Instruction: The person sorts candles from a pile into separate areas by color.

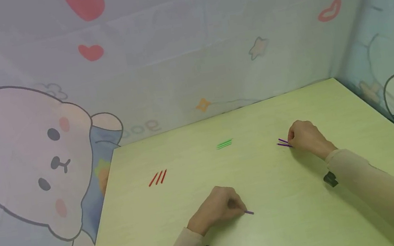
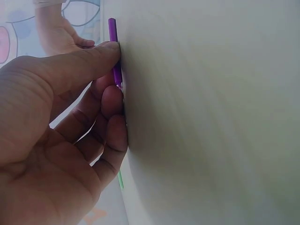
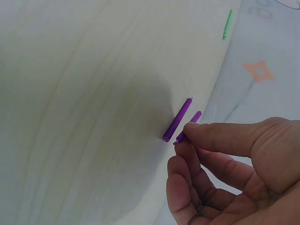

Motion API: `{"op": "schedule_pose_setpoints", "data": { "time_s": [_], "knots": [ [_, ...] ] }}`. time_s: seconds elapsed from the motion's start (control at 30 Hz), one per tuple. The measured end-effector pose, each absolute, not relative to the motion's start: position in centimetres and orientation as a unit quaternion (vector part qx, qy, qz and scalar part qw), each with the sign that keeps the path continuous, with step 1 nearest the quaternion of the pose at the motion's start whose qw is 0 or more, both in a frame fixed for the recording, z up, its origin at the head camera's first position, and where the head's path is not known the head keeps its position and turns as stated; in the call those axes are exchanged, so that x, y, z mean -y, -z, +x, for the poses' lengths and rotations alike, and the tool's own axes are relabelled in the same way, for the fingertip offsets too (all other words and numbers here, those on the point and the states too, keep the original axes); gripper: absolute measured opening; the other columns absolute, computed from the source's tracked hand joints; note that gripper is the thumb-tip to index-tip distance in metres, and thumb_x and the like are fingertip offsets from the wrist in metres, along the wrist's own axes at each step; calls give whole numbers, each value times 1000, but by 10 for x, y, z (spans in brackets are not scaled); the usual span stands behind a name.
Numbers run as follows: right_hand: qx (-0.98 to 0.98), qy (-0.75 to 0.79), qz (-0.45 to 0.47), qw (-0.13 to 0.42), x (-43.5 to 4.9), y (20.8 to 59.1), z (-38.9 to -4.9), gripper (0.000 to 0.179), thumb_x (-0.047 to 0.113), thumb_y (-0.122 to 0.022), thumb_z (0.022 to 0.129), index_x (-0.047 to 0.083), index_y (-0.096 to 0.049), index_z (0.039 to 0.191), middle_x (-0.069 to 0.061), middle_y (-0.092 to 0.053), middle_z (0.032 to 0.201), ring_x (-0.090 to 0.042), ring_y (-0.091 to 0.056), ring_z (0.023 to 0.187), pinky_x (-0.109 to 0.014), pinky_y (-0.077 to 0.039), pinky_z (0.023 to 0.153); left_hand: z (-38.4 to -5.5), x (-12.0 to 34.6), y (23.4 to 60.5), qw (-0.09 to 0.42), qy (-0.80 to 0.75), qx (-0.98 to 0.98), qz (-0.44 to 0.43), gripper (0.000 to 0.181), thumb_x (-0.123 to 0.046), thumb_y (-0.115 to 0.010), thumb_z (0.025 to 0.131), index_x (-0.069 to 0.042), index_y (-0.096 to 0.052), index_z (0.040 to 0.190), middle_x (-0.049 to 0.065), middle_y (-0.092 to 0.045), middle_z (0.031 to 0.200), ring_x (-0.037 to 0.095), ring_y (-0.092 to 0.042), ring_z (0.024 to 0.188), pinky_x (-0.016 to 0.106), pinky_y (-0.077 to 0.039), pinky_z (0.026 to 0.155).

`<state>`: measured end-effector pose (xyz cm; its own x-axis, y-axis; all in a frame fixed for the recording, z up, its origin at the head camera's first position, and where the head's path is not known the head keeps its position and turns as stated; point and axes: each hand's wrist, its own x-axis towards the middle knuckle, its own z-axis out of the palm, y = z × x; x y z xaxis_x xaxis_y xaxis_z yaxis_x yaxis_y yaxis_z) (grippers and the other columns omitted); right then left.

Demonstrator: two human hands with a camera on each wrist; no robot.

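Note:
In the head view my left hand [image 1: 217,207] is low over the front middle of the table, pinching a thin purple candle [image 2: 113,30] between thumb and forefinger. The left wrist view has that candle close along the tabletop, its middle partly covered by the thumb. Farther back on the right, my right hand [image 1: 306,138] pinches a second purple candle [image 3: 197,116] with thumb and forefinger. A third purple candle [image 3: 177,119] lies on the table beside it, nearly parallel and a small gap apart.
Several thin green candles [image 1: 225,144] lie side by side near the back middle of the pale table [image 1: 274,230]. Three red candles [image 1: 158,177] lie slanted at the left. A patterned curtain [image 1: 172,58] stands along the table's back edge and sides.

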<state>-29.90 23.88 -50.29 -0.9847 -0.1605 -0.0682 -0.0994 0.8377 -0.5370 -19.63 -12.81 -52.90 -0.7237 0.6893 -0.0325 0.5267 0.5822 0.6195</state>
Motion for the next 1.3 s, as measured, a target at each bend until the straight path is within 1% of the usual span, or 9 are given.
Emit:
{"op": "schedule_pose_setpoints", "data": {
  "time_s": [0.17,0.37,0.7,1.03,1.3],
  "knots": [
    [-958,273,-64,63,-238,506,-300,13,-1,-68,96,-2,-78,87,-16,-74,92,-26,-63,77,-38,-56,67,-197,128,529,136,-297,-879,348,13,-3,-89,93,-16,-90,92,-14,-74,86,-8,-62,79,13,-55,74],
    [-959,267,-63,63,-237,506,-299,13,-1,-69,98,-3,-79,91,-17,-75,91,-26,-64,76,-39,-57,67,-197,128,528,129,-300,-876,354,13,-2,-89,92,-15,-90,91,-10,-76,86,-7,-61,78,13,-55,74],
    [-961,263,-62,63,-236,507,-301,13,0,-70,98,-3,-80,90,-16,-76,90,-26,-63,76,-40,-57,68,-198,129,531,132,-302,-875,356,14,0,-89,92,-14,-90,91,-8,-76,87,-7,-62,79,13,-55,75],
    [-962,257,-66,62,-235,506,-304,15,1,-69,99,-5,-82,94,-16,-77,90,-27,-62,77,-41,-57,71,-199,130,530,134,-309,-871,359,15,1,-88,92,-14,-90,91,-8,-77,89,-7,-62,80,14,-56,76],
    [-956,279,-68,60,-230,498,-297,12,4,-73,100,-5,-81,98,-20,-78,99,-28,-65,82,-42,-59,73,-198,130,529,138,-316,-870,352,16,1,-88,92,-14,-89,91,-9,-77,89,-6,-63,80,14,-56,76]
  ]
}}
